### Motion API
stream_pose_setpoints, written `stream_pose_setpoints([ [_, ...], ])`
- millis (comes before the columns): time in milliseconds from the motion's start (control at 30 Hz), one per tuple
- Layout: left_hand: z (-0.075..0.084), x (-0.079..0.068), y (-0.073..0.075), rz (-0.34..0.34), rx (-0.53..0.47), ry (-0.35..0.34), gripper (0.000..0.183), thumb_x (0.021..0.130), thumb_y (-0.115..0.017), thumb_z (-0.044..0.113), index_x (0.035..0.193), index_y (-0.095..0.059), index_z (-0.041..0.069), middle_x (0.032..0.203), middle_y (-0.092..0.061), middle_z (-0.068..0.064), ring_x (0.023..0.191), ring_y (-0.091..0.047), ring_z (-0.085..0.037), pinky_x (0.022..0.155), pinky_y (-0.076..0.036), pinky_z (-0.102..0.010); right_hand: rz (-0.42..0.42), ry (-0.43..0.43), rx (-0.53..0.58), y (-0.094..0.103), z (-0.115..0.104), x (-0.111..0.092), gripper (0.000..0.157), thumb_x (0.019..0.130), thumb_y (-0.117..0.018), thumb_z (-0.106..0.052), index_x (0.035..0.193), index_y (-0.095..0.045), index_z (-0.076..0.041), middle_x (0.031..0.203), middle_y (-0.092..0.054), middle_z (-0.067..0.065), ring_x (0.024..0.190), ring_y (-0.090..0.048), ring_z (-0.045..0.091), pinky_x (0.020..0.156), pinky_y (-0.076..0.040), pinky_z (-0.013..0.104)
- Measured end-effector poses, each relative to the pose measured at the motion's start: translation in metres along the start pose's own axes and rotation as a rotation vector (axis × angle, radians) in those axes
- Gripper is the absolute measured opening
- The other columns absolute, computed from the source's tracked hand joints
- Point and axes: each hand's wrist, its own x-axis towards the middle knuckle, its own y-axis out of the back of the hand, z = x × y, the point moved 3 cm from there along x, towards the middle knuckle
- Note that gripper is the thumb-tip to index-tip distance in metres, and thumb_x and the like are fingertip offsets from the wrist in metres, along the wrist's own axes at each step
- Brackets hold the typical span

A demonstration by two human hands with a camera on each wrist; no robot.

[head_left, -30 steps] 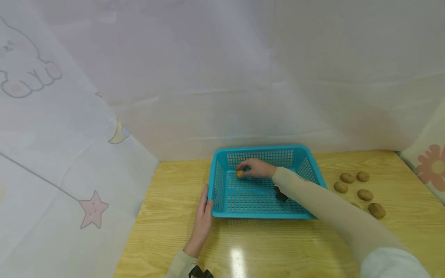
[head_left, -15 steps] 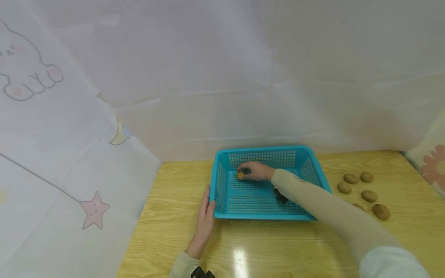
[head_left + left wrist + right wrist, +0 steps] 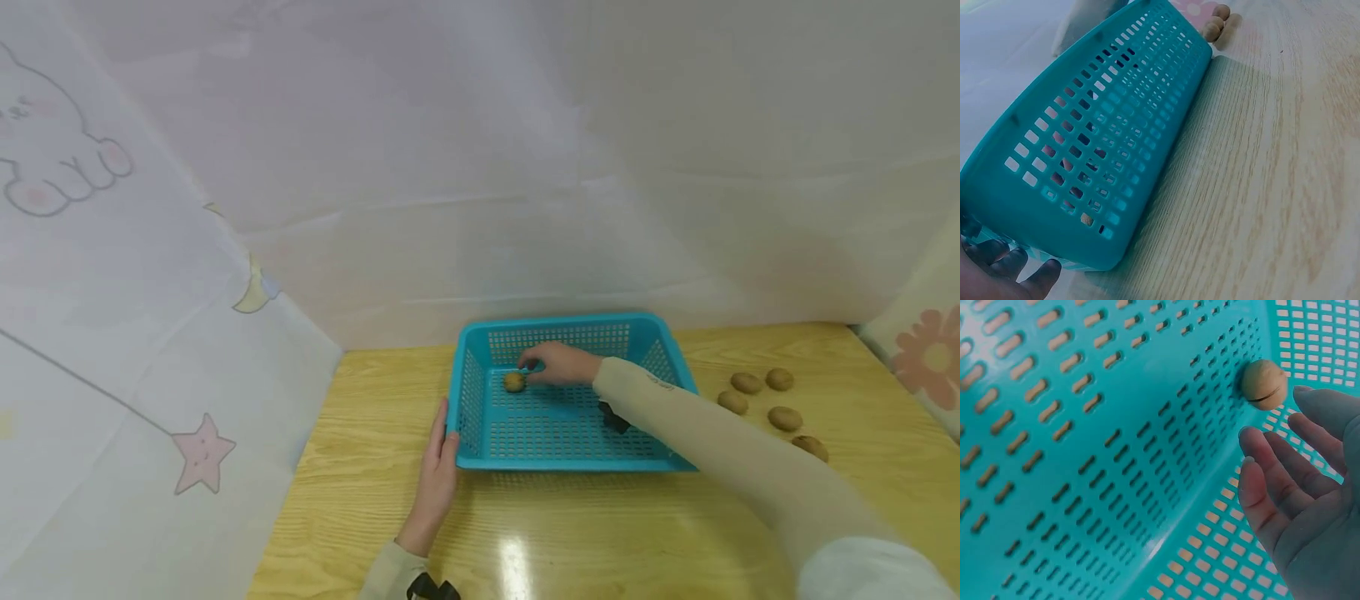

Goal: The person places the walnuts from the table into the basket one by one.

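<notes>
A tan walnut [image 3: 514, 382] with a dark seam sits on the floor of the blue plastic basket [image 3: 577, 464], near its back left corner. Just to its right is my right hand [image 3: 558, 364], fingers spread and slightly bent, holding nothing; the right wrist view shows a gap between the walnut [image 3: 1264, 385] and the fingertips [image 3: 1252, 464]. My left hand [image 3: 437, 479] holds the basket's left side near the front corner, thumb at the rim. Its fingertips [image 3: 1047, 273] lie under the rim in the left wrist view.
Several more walnuts [image 3: 784, 418] lie on the wooden table [image 3: 360, 433] right of the basket, partly behind my right sleeve [image 3: 720, 446]. A pale printed cloth [image 3: 480, 167] hangs close behind the basket. Bare tabletop shows in front and at the left.
My right hand has let go of the walnut and drawn back slightly to the right. The walnut now rests on the basket floor. My left hand stays at the basket's side.
</notes>
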Motion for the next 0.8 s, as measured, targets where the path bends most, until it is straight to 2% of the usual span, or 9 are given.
stream_pose_setpoints([
  [67, -0.007, 0.001, 0.001, 0.009, -0.001, -0.015, 0.050, 0.104, -0.029, 0.017, 0.151, -0.012, 0.024, 0.156, -0.011, 0.001, 0.142, -0.013, -0.022, 0.111, -0.018, -0.042, 0.004, 0.014, -0.010, 0.005, -0.005, -0.005, 0.034, 0.092, -0.060, -0.018, 0.123, -0.059, -0.006, 0.120, -0.060, 0.011, 0.112, -0.055, 0.029, 0.089, -0.047, 0.042],
  [267, -0.009, 0.000, 0.001, 0.028, 0.013, -0.028, 0.050, 0.104, -0.031, 0.021, 0.150, -0.015, 0.031, 0.155, -0.015, 0.006, 0.141, -0.016, -0.017, 0.111, -0.020, -0.040, 0.038, 0.024, -0.002, 0.016, -0.015, -0.019, 0.034, 0.091, -0.061, -0.027, 0.123, -0.060, -0.014, 0.120, -0.061, 0.008, 0.108, -0.057, 0.028, 0.085, -0.049, 0.039],
  [433, -0.004, 0.000, 0.002, 0.024, 0.011, -0.022, 0.050, 0.104, -0.031, 0.016, 0.150, -0.016, 0.026, 0.155, -0.015, 0.000, 0.141, -0.017, -0.020, 0.111, -0.022, -0.039, 0.076, 0.054, 0.024, 0.027, -0.027, -0.033, 0.035, 0.091, -0.061, -0.031, 0.123, -0.060, -0.018, 0.118, -0.061, 0.000, 0.105, -0.058, 0.023, 0.085, -0.049, 0.037],
  [667, 0.021, -0.004, 0.000, 0.020, -0.011, -0.011, 0.052, 0.102, -0.032, 0.006, 0.150, -0.015, 0.015, 0.155, -0.015, -0.004, 0.141, -0.017, -0.024, 0.110, -0.021, -0.042, 0.093, 0.028, 0.069, 0.041, -0.034, -0.056, 0.042, 0.091, -0.060, -0.037, 0.127, -0.057, -0.017, 0.123, -0.059, -0.002, 0.104, -0.057, 0.016, 0.086, -0.048, 0.036],
  [800, 0.014, -0.003, -0.001, 0.019, -0.011, -0.015, 0.052, 0.103, -0.032, 0.009, 0.151, -0.015, 0.018, 0.155, -0.015, -0.002, 0.141, -0.017, -0.023, 0.110, -0.021, -0.040, 0.111, -0.017, 0.080, 0.050, -0.028, -0.071, 0.044, 0.089, -0.059, -0.046, 0.127, -0.056, -0.026, 0.122, -0.059, -0.004, 0.105, -0.057, 0.014, 0.086, -0.048, 0.035],
])
